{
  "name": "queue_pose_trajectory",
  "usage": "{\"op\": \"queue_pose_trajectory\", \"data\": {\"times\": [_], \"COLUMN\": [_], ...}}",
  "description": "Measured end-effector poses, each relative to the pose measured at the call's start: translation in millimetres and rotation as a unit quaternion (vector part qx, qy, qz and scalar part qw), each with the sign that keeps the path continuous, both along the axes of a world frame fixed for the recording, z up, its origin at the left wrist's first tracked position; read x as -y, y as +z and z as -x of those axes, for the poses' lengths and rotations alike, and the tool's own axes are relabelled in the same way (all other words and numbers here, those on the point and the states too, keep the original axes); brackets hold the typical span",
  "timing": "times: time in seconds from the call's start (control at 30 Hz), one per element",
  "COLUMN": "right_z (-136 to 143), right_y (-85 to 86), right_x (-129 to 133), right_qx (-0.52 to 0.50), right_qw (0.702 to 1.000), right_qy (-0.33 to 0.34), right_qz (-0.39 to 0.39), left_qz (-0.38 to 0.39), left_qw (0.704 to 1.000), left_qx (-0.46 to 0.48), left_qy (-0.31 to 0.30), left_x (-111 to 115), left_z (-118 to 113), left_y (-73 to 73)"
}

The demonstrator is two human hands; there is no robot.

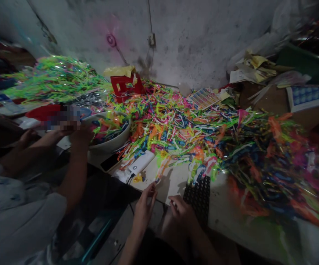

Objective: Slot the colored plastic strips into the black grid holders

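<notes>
My left hand [146,204] is raised at the table's near edge. Its fingertips pinch the lower end of a thin orange-and-white plastic strip [161,170] that trails up toward the heap. My right hand [182,211] rests just to the right with its fingers curled, touching the left edge of a black perforated tray [200,195]. The light is too dim to tell whether that hand holds anything. A huge heap of bright plastic strips [192,129] in green, orange, pink and blue covers the white table [176,180] beyond both hands.
A white power bank [141,162] with a cable lies left of my hands. A white bowl [108,145] of strips stands further left, where another person's hands [76,134] work. A red stand [125,86], a sticker sheet [203,97] and stacked papers [254,68] sit by the wall.
</notes>
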State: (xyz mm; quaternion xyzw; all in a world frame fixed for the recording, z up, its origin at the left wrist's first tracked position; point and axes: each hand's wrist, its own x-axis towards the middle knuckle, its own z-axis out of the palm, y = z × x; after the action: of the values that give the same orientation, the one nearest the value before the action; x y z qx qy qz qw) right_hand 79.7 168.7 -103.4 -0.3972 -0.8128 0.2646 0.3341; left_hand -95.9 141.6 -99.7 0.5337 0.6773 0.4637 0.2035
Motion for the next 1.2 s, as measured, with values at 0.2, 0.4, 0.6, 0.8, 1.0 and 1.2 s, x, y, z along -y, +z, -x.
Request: {"op": "queue_pose_trajectory", "data": {"times": [0.2,0.4,0.6,0.8,1.0,1.2], "right_z": [19,49,90,92,77,78], "right_y": [-9.7,-4.6,12.3,7.0,6.8,10.6], "right_x": [6,-12,-69,-87,-96,-103], "right_qx": [-0.014,0.057,0.181,0.296,0.264,0.270], "right_qw": [0.999,0.997,0.979,0.951,0.956,0.952], "right_qy": [0.031,0.033,0.053,0.052,0.114,0.143], "right_qz": [0.027,0.026,-0.079,-0.077,-0.060,-0.030], "left_qz": [0.013,0.039,0.003,-0.024,-0.018,-0.024], "left_qw": [0.999,0.996,0.995,0.993,0.992,0.993], "left_qx": [0.016,0.048,0.062,0.065,0.067,0.050], "left_qy": [0.038,0.066,0.072,0.091,0.101,0.100], "left_x": [19,30,32,31,29,28], "left_z": [23,35,36,38,40,39], "left_y": [-14.5,-7.7,-5.4,-0.6,-3.8,-8.4]}}
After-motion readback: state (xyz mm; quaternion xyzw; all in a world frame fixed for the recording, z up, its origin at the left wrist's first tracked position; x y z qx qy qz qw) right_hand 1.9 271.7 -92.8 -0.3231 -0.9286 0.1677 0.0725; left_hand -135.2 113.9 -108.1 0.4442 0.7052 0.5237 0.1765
